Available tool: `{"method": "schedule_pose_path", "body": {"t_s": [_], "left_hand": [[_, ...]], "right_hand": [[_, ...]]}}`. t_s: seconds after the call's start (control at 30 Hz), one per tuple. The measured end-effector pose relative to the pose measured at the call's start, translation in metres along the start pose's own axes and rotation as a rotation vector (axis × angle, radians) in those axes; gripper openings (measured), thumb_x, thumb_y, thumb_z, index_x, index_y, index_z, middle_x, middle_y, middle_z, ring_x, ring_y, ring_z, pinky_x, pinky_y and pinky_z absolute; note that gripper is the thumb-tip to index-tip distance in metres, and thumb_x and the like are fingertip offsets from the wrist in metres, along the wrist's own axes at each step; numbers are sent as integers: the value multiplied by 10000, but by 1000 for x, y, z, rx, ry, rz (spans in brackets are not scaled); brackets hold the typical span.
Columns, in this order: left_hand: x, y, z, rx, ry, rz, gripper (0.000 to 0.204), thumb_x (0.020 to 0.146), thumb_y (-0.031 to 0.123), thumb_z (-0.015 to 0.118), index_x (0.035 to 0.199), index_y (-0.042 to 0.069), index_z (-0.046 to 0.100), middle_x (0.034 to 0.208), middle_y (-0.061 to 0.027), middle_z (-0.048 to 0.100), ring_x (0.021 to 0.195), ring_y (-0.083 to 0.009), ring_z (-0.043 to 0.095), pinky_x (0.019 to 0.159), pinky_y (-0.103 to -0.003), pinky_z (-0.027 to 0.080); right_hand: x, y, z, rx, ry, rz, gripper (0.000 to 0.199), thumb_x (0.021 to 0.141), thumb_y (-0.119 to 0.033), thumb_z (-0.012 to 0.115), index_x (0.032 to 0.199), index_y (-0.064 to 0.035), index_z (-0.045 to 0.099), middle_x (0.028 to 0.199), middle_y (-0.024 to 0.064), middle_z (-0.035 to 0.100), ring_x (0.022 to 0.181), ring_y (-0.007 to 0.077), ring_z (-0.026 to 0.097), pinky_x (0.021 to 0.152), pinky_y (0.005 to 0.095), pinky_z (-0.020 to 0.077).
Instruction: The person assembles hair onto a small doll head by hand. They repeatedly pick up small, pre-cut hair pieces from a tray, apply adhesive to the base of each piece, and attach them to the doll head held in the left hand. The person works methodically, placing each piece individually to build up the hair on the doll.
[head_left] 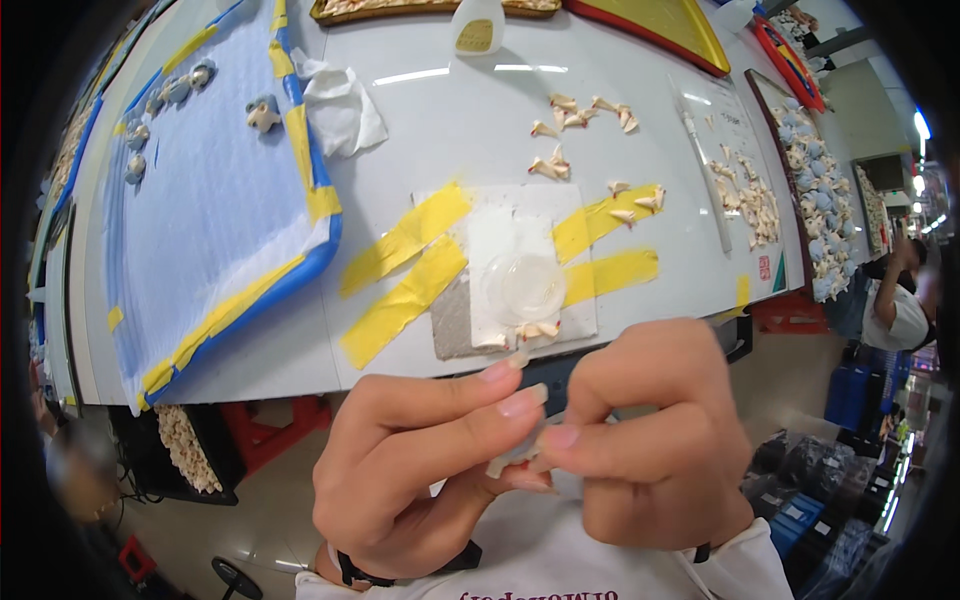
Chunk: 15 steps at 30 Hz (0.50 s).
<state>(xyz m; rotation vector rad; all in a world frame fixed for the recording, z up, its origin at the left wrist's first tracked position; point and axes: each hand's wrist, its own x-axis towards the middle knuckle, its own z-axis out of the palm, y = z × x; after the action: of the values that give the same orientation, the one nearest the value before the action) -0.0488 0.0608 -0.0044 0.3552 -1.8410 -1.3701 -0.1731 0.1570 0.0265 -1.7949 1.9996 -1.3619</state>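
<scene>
Close to my body, below the table's front edge, both hands meet at the fingertips. My left hand [425, 465] is closed, pinching a small pale grey piece [513, 456] that the fingers mostly cover. From the other side my right hand [655, 435] is curled, its thumb and finger pressed against the same piece. Just beyond the hands, a clear round dish [525, 287] sits on a white card. Small cream pointed pieces with red tips [538, 330] lie at the card's near edge.
Yellow tape [405, 300] holds the card down. At left stands a blue-lined tray [215, 230] with several small blue-grey figurines. A crumpled tissue [342, 105], a white bottle [478, 28], scattered cream pieces [575, 112] and a figurine-filled tray [815, 200] surround the work spot.
</scene>
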Motion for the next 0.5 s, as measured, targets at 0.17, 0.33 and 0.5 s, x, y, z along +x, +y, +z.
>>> {"method": "schedule_pose_path", "body": {"t_s": [0.17, 0.33, 0.5], "left_hand": [[2, -6, -7, -15, -48, -102, 394, 586, -32, 775, 950, -28, 625, 950, -164, 611, 812, -165, 588, 631, -204, 507], [-6, -14, -11, -264, 81, -349, 476, 651, 163, 777, 1002, -27, 519, 980, -124, 509, 791, -192, 592, 596, -229, 503], [2, -14, -12, -635, 77, -328, 422, 694, -50, 709, 1061, -52, 502, 1054, -153, 487, 961, -201, 560, 753, -277, 540]], "right_hand": [[13, 11, -8, 33, -16, 56, 312, 580, 108, 646, 820, -81, 582, 794, 52, 562, 693, 170, 504, 604, 278, 402], [54, 64, -52, -301, -63, 252, 111, 660, 20, 607, 752, 0, 548, 728, 31, 543, 696, 136, 491, 641, 248, 384], [68, 94, -51, -394, -364, 244, 103, 660, -1, 620, 731, 14, 548, 734, 30, 540, 683, 113, 490, 626, 234, 373]]}}
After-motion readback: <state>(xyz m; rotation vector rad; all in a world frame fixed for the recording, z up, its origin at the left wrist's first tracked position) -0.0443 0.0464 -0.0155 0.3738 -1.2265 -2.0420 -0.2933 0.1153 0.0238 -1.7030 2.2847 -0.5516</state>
